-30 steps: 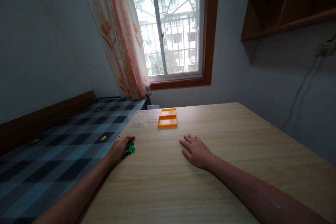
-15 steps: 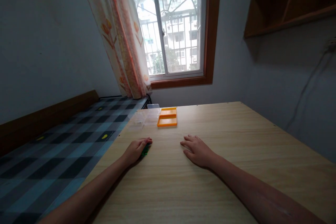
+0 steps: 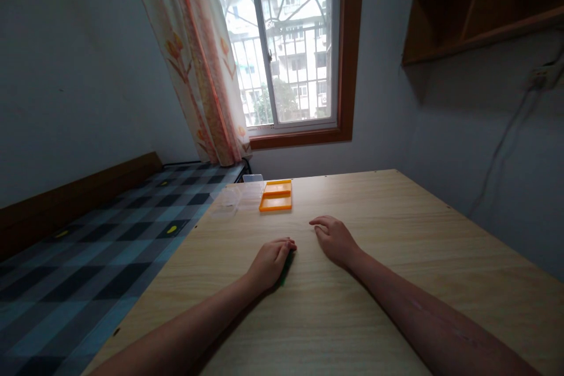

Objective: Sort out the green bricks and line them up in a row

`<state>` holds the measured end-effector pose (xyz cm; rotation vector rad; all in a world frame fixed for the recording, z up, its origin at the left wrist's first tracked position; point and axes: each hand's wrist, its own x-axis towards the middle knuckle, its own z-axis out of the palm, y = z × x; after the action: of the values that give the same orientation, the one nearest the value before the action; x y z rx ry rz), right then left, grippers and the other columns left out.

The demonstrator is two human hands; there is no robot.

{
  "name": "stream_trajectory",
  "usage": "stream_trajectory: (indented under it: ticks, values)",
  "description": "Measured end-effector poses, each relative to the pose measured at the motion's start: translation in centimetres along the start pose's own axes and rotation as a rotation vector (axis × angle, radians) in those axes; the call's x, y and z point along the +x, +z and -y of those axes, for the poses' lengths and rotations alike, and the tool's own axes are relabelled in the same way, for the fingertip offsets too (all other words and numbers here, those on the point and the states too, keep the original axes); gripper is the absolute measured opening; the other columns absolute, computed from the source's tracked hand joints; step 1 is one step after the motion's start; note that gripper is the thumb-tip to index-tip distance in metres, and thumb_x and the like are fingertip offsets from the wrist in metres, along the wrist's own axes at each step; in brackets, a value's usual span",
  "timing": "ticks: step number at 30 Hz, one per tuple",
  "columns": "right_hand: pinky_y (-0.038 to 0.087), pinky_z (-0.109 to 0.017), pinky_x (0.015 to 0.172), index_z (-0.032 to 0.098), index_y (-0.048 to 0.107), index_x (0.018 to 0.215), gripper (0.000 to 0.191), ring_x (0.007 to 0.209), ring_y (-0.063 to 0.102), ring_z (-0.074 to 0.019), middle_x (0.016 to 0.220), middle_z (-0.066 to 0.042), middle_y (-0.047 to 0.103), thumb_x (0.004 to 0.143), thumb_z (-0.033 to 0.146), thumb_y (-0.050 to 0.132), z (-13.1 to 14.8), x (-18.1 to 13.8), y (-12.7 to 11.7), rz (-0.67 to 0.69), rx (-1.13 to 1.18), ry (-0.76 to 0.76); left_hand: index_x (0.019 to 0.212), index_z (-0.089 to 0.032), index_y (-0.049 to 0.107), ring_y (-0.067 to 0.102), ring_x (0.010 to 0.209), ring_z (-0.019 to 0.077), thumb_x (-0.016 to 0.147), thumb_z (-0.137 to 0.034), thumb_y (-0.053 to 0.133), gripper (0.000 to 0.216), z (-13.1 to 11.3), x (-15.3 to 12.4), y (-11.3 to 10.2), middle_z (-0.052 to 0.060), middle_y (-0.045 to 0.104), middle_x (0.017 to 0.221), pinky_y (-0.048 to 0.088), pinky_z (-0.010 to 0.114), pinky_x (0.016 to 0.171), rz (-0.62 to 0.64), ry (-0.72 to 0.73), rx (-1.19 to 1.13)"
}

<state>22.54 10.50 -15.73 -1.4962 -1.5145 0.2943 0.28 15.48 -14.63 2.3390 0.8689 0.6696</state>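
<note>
My left hand (image 3: 272, 259) is closed on a thin dark green object (image 3: 287, 269) just above or on the wooden table. Only a narrow strip shows below my fingers, so its kind is unclear. To the right, my right hand (image 3: 337, 239) is over the table with its index finger stretched out to the left and nothing visible in it. An orange tray (image 3: 275, 208) with two compartments lies beyond both hands. Left of it are a clear plastic box (image 3: 252, 192) with its lid raised and another clear container (image 3: 227, 202).
The wooden table (image 3: 396, 217) reaches toward the window (image 3: 299, 70). A bed with a checked cover (image 3: 127, 247) runs along its left side. A floral curtain (image 3: 198, 59) hangs at the back, and a wall shelf (image 3: 476, 35) juts out at upper right.
My left hand has moved right with the green object, closer to my right hand. My right hand has shifted slightly and turned, its fingers less spread. The view has swung slightly right.
</note>
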Motion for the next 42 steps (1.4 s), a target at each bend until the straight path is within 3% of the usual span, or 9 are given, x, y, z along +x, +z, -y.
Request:
stream_trajectory:
  ticks: [13, 17, 20, 23, 25, 27, 30, 34, 42]
  values:
    - [0.054, -0.032, 0.091, 0.016, 0.076, 0.103, 0.033, 0.101, 0.069, -0.0197, 0.108, -0.008, 0.075, 0.084, 0.023, 0.049, -3.2, 1.3, -0.7, -0.11, 0.121, 0.145, 0.095, -0.022, 0.074, 0.062, 0.116, 0.0257, 0.101, -0.048, 0.03, 0.052, -4.4, -1.0, 4.2, 0.008, 0.075, 0.106, 0.046, 0.04, 0.107, 0.062, 0.032, -0.138]
    - [0.054, -0.033, 0.091, 0.015, 0.076, 0.102, 0.035, 0.099, 0.069, -0.0204, 0.106, -0.008, 0.076, 0.083, 0.024, 0.049, -3.2, 1.5, -1.0, -0.115, 0.137, 0.177, 0.109, -0.021, 0.072, 0.063, 0.115, 0.0256, 0.102, -0.054, 0.024, 0.059, -3.7, -0.5, 3.1, 0.01, 0.072, 0.116, 0.046, 0.043, 0.108, 0.102, 0.01, -0.234]
    - [0.054, -0.034, 0.091, 0.014, 0.076, 0.102, 0.036, 0.097, 0.07, -0.0208, 0.104, -0.009, 0.076, 0.082, 0.025, 0.048, -3.3, 1.5, -1.1, -0.118, 0.141, 0.195, 0.128, -0.018, 0.065, 0.057, 0.127, 0.0273, 0.103, -0.056, 0.019, 0.065, -2.4, -0.6, 0.9, 0.014, 0.065, 0.132, 0.041, 0.046, 0.113, 0.185, 0.087, -0.193]
    - [0.054, -0.033, 0.091, 0.015, 0.076, 0.102, 0.036, 0.097, 0.07, -0.0208, 0.103, -0.009, 0.076, 0.082, 0.025, 0.048, -3.3, 1.6, -1.1, -0.112, 0.142, 0.201, 0.148, -0.019, 0.047, 0.04, 0.142, 0.0311, 0.097, -0.065, 0.039, 0.068, -2.0, -1.7, -1.1, 0.014, 0.044, 0.154, 0.033, 0.049, 0.119, 0.328, 0.257, -0.003]
    - [0.054, -0.033, 0.091, 0.015, 0.076, 0.101, 0.035, 0.097, 0.07, -0.0207, 0.104, -0.008, 0.076, 0.081, 0.025, 0.049, -3.3, 1.5, -1.1, -0.103, 0.144, 0.201, 0.157, -0.022, 0.032, 0.029, 0.148, 0.0361, 0.086, -0.07, 0.058, 0.089, -2.5, -2.6, -1.5, 0.015, 0.028, 0.162, 0.028, 0.052, 0.121, 0.402, 0.321, 0.114]
    - [0.054, -0.033, 0.09, 0.015, 0.077, 0.102, 0.035, 0.097, 0.07, -0.0205, 0.104, -0.008, 0.076, 0.081, 0.025, 0.05, -3.2, 1.5, -1.0, -0.096, 0.145, 0.201, 0.158, -0.023, 0.03, 0.025, 0.149, 0.0401, 0.078, -0.073, 0.067, 0.101, -3.3, -3.0, -1.3, 0.017, 0.023, 0.163, 0.023, 0.057, 0.121, 0.466, 0.364, 0.202]
    - [0.054, -0.032, 0.089, 0.016, 0.077, 0.102, 0.034, 0.096, 0.07, -0.0203, 0.104, -0.008, 0.076, 0.082, 0.026, 0.05, -3.2, 1.4, -0.9, -0.091, 0.145, 0.201, 0.156, -0.021, 0.034, 0.025, 0.148, 0.0417, 0.079, -0.069, 0.069, 0.097, -4.4, -2.6, -0.2, 0.019, 0.026, 0.162, 0.021, 0.061, 0.121, 0.5, 0.367, 0.273]
    - [0.054, -0.032, 0.089, 0.015, 0.076, 0.102, 0.034, 0.096, 0.07, -0.0201, 0.104, -0.008, 0.076, 0.084, 0.025, 0.049, -3.0, 1.4, -1.0, -0.087, 0.139, 0.198, 0.145, -0.022, 0.051, 0.037, 0.143, 0.0393, 0.081, -0.052, 0.073, 0.074, -5.0, -1.5, 0.9, 0.018, 0.042, 0.154, 0.026, 0.058, 0.12, 0.477, 0.387, 0.261]
    - [0.054, -0.033, 0.088, 0.017, 0.077, 0.099, 0.032, 0.093, 0.07, -0.0209, 0.102, -0.007, 0.076, 0.083, 0.024, 0.05, -2.8, 1.2, -0.8, -0.057, 0.12, 0.205, 0.132, -0.023, 0.062, 0.05, 0.133, 0.0336, 0.082, -0.038, 0.072, 0.053, -5.1, -1.3, 1.1, 0.012, 0.058, 0.14, 0.032, 0.052, 0.119, 0.423, 0.429, 0.169]
